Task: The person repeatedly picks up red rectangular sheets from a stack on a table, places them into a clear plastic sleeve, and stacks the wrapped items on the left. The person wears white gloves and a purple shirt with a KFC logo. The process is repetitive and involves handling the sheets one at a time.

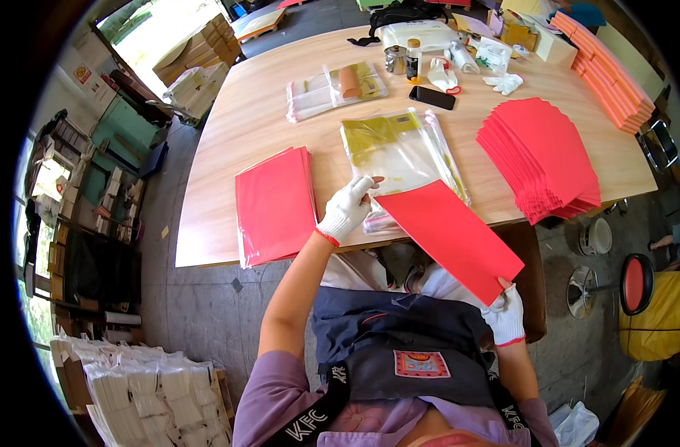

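My right hand (506, 314), in a white glove with bare fingertips, grips the near right corner of a red sheet (451, 242). The sheet slants over the table's front edge, its far end above a stack of clear plastic bags (407, 153) with a yellow-green print. Over the near left part of those bags is my left hand (347, 211), gloved the same way. Its thumb and forefinger are bent but apart, close to the sheet's far left corner, and nothing shows between them. A pile of bagged red sheets (276, 205) lies to its left.
A fanned stack of red sheets (537, 153) lies on the right of the wooden table (213, 179). Farther back are more plastic bags (310, 95), a phone (432, 97), a bottle (413, 61), a metal jar (394, 59) and orange foam strips (604, 71). A stool (638, 284) stands at right.
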A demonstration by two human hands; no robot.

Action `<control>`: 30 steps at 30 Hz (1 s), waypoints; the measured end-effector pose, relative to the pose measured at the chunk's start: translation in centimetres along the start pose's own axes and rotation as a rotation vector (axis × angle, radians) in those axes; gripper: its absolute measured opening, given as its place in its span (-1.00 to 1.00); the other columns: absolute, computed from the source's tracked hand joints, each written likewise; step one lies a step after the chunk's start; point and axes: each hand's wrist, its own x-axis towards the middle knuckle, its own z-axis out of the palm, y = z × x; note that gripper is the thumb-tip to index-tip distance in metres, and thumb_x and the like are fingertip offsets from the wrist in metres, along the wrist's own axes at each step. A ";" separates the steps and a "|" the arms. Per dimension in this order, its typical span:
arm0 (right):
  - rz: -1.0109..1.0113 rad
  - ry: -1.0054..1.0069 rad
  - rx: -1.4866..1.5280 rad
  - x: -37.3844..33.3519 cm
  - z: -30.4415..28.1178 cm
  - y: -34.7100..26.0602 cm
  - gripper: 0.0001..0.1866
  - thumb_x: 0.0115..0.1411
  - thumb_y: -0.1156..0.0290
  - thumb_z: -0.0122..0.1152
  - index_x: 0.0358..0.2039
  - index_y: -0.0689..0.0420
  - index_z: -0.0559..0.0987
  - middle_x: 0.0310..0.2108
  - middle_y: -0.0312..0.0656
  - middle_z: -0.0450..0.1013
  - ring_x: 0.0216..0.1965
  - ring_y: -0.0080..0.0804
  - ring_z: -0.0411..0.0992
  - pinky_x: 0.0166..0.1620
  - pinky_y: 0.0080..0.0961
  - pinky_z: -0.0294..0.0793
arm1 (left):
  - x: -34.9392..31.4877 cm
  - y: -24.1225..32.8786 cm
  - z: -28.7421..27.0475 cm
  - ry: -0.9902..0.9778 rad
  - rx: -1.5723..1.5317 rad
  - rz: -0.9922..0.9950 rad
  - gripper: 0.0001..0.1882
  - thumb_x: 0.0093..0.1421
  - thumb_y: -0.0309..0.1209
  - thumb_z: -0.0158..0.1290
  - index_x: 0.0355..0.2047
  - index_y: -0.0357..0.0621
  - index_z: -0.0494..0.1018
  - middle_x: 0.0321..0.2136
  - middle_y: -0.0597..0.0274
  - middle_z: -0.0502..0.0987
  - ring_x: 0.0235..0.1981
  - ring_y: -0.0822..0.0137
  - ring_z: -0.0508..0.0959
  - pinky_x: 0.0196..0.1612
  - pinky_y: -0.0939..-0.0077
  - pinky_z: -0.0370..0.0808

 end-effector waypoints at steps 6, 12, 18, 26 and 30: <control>0.136 -0.067 0.144 0.1 -0.1 -0.7 -0.84 0.24 0.39 -0.11 -0.49 0.13 0.31 -0.78 -0.36 0.09 -0.84 -0.63 0.00 -0.78 -0.72 0.00 | -0.1 0.3 -0.7 -0.051 0.058 -0.017 -0.52 -0.04 -0.67 -0.14 -0.09 0.03 0.40 -0.27 0.21 0.51 -0.42 0.16 0.51 -0.41 0.37 0.45; 0.191 -0.017 0.210 0.0 0.2 -1.6 -0.83 0.22 0.41 -0.09 -0.52 0.11 0.30 -0.81 -0.36 0.12 -0.85 -0.64 0.02 -0.77 -0.71 0.04 | -0.5 -1.3 -0.4 -0.042 -0.037 0.040 -0.47 -0.07 -0.68 -0.12 -0.06 0.06 0.39 -0.25 0.24 0.50 -0.39 0.14 0.52 -0.39 0.37 0.45; 0.023 0.060 -0.020 -0.3 1.0 -0.3 -0.92 0.19 0.44 -0.03 -0.41 0.15 0.37 -0.70 -0.31 0.27 -0.84 -0.64 0.09 -0.78 -0.72 0.08 | -0.9 -0.3 -0.2 0.086 -0.178 -0.076 -0.58 0.00 -0.69 -0.13 -0.10 -0.12 0.38 -0.33 0.17 0.49 -0.46 0.32 0.50 -0.37 0.48 0.44; 0.271 -0.026 0.281 -0.2 -0.2 -1.3 -0.77 0.24 0.35 -0.16 -0.55 0.11 0.28 -0.83 -0.37 0.09 -0.86 -0.63 0.01 -0.80 -0.70 -0.01 | -1.6 -0.7 -0.2 -0.286 -0.228 -0.791 -0.56 0.15 0.00 -0.05 -0.35 -0.18 0.44 -0.60 0.25 0.55 -0.55 0.36 0.52 -0.44 0.45 0.41; 0.251 -0.066 0.227 0.7 -2.2 -1.4 -0.86 0.22 0.39 -0.09 -0.46 0.13 0.33 -0.81 -0.35 0.11 -0.86 -0.62 0.00 -0.80 -0.73 -0.01 | -2.3 -1.6 2.2 -0.173 -0.289 -0.666 -0.74 0.13 -0.19 -0.02 -0.36 -0.12 0.48 -0.67 0.27 0.50 -0.70 0.46 0.42 -0.57 0.52 0.36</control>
